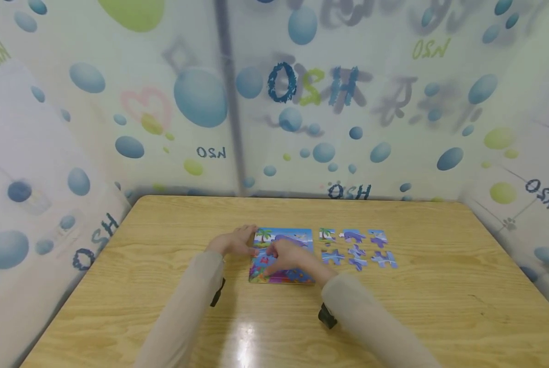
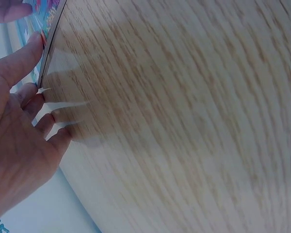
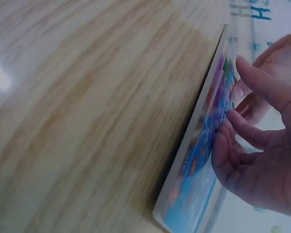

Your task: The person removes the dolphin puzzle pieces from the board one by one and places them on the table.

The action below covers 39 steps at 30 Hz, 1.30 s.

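A colourful jigsaw puzzle board, with a palm tree and a purple sea animal pictured on it, lies flat on the table. Along its left side is my left hand, the thumb on the board's edge and the other fingers spread toward the upper corner. In the left wrist view the fingertips rest by that edge. My right hand reaches over the middle, touching the printed surface. The right wrist view shows its thumb held away, the other fingers bent against the board; no loose piece shows between them.
Right of the board several loose jigsaw pieces lie in two rows, among them a palm-tree piece, a purple piece and a blue piece. The wooden table meets a patterned curtain wall at the back.
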{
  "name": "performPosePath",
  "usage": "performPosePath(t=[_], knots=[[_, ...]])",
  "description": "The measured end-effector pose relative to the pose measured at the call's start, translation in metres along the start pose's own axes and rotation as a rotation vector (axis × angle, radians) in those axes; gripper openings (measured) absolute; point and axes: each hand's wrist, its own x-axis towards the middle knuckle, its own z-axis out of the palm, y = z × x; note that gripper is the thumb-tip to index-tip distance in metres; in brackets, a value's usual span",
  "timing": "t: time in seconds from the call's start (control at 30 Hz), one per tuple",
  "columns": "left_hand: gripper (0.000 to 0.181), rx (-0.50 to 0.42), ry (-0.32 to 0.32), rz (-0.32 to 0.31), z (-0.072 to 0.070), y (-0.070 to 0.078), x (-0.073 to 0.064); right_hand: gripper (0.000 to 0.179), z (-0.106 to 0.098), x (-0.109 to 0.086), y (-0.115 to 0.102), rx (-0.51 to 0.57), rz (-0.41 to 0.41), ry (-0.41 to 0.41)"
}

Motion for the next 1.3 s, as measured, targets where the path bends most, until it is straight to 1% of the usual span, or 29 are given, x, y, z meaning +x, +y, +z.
performPosePath(t=[0.07, 0.17, 0.33, 0.53, 0.63, 0.73, 0.83, 0.97, 1.07, 1.23, 1.3], knots=[[0.07, -0.001, 0.004, 0.005, 0.0, 0.001, -0.001, 0.054, 0.003, -0.001, -0.003, -0.067, -0.02, -0.002], [0.069, 0.001, 0.006, 0.013, 0.001, 0.002, -0.001, 0.056, 0.008, -0.001, -0.007, -0.114, -0.01, 0.014], [0.068, 0.0, 0.009, 0.017, 0.003, 0.002, 0.0, 0.054, 0.012, -0.002, -0.01, -0.101, 0.055, 0.035], [0.069, 0.006, 0.02, 0.017, 0.002, 0.002, -0.001, 0.059, 0.013, -0.005, -0.011, -0.068, 0.038, 0.088], [0.07, 0.016, 0.014, 0.018, 0.0, 0.003, -0.001, 0.058, 0.012, -0.006, -0.01, -0.045, 0.026, 0.101], [0.071, 0.018, 0.001, 0.018, -0.001, 0.003, -0.001, 0.05, 0.01, -0.006, -0.008, 0.023, 0.018, 0.095], [0.071, 0.018, -0.008, 0.013, -0.001, 0.002, -0.001, 0.037, 0.006, -0.006, -0.005, 0.109, 0.014, 0.087], [0.069, 0.036, -0.001, 0.013, -0.002, 0.002, -0.001, 0.024, 0.001, -0.006, -0.003, 0.184, 0.009, 0.068], [0.069, 0.042, 0.008, 0.013, -0.002, 0.001, -0.001, 0.02, 0.0, -0.005, -0.002, 0.256, 0.0, 0.038], [0.069, 0.021, 0.017, 0.007, -0.001, 0.001, -0.002, 0.02, 0.0, -0.005, 0.001, 0.395, -0.022, -0.006], [0.069, 0.016, 0.017, 0.003, 0.0, 0.001, -0.002, 0.02, -0.001, -0.005, 0.003, 0.431, -0.031, -0.017]])
